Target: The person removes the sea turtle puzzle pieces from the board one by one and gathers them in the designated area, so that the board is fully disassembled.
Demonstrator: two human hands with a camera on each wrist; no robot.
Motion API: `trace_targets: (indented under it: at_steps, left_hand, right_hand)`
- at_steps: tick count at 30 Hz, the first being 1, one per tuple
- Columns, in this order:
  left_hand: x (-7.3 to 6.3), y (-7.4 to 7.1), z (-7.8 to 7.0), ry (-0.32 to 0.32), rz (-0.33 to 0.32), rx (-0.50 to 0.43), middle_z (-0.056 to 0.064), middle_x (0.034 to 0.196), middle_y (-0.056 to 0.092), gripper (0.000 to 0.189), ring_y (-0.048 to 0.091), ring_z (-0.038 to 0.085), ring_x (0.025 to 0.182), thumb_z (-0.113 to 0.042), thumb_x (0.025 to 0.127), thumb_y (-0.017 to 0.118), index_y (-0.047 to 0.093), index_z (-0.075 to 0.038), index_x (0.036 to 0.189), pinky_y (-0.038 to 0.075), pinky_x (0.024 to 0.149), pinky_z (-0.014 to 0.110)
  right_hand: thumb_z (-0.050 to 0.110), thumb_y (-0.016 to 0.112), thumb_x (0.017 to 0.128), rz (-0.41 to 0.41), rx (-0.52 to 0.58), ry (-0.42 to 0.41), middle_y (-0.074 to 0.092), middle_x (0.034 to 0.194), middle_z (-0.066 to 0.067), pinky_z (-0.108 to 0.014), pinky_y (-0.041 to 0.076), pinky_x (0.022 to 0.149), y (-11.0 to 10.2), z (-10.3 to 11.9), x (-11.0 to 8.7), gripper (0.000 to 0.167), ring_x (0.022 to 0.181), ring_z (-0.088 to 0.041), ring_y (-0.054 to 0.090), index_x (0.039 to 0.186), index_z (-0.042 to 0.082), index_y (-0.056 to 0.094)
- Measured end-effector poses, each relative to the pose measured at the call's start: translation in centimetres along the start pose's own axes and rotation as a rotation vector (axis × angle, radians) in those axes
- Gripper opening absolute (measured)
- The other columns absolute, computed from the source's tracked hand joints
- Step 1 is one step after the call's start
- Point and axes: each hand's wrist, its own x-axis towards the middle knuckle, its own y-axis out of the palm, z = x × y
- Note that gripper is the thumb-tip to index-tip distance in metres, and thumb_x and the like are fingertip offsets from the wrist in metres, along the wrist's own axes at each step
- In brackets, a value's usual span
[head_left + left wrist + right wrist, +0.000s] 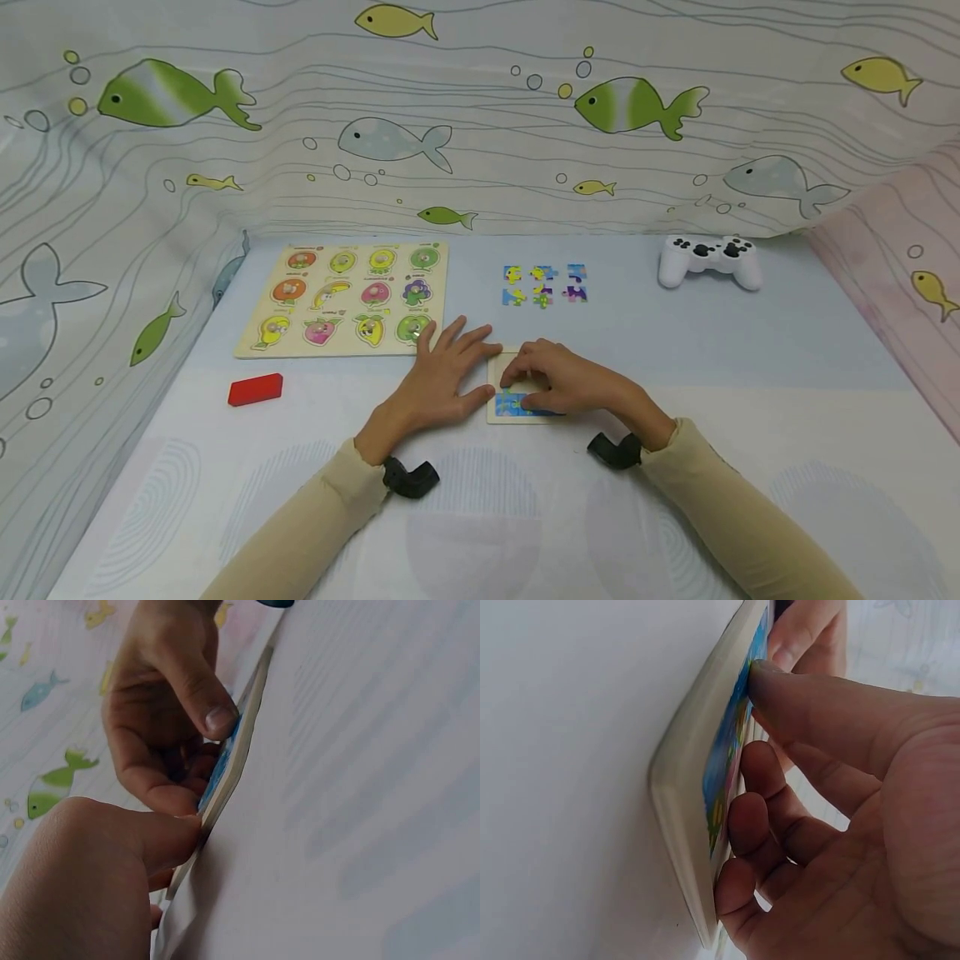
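A small wooden puzzle board lies on the table in front of me, with blue jigsaw pieces along its near side. My left hand is spread flat at the board's left side, thumb and fingertips touching its edge. Over the board, my right hand has curled fingers, its thumb and index finger pinching a puzzle piece at the blue row. In the right wrist view the thumb presses on the blue printed surface. The right hand hides much of the board.
Several loose jigsaw pieces lie beyond the board. A fruit peg puzzle is at the back left, with a red block nearer me. At the back right sits a white game controller. Fish-patterned cloth hangs behind.
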Motion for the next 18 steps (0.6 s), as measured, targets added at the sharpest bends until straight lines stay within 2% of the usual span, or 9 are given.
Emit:
trace_targets:
  at_steps: [6, 13, 18]
  left_hand:
    - [0.02, -0.04, -0.01, 0.003, 0.001, 0.007, 0.005, 0.162, 0.042, 0.058, 0.025, 0.041, 0.155, -0.054, 0.096, 0.05, 0.053, -0.024, 0.145, 0.004, 0.12, 0.07]
    - [0.0, -0.05, 0.0, 0.004, -0.001, 0.014, 0.005, 0.162, 0.042, 0.058, 0.025, 0.041, 0.155, -0.054, 0.096, 0.05, 0.053, -0.024, 0.145, 0.004, 0.12, 0.07]
    - [-0.05, -0.09, -0.08, 0.003, -0.007, 0.002, 0.006, 0.162, 0.043, 0.057, 0.026, 0.041, 0.155, -0.053, 0.096, 0.052, 0.055, -0.024, 0.144, 0.005, 0.12, 0.071]
  right_hand:
    - [0.008, 0.076, 0.088, -0.009, 0.026, 0.009, 0.067, 0.111, -0.002, -0.036, 0.045, 0.094, -0.04, 0.1, -0.11, 0.026, 0.105, -0.018, 0.056, 0.114, 0.012, 0.071]
    - [0.008, 0.075, 0.089, -0.01, 0.057, -0.017, 0.068, 0.111, -0.002, -0.037, 0.047, 0.097, -0.11, -0.08, -0.1, 0.025, 0.106, -0.017, 0.057, 0.113, 0.012, 0.07]
    - [0.009, 0.074, 0.091, -0.016, 0.128, -0.027, 0.069, 0.106, -0.002, -0.033, 0.051, 0.093, -0.02, -0.06, 0.07, 0.02, 0.101, -0.018, 0.06, 0.111, 0.009, 0.069]
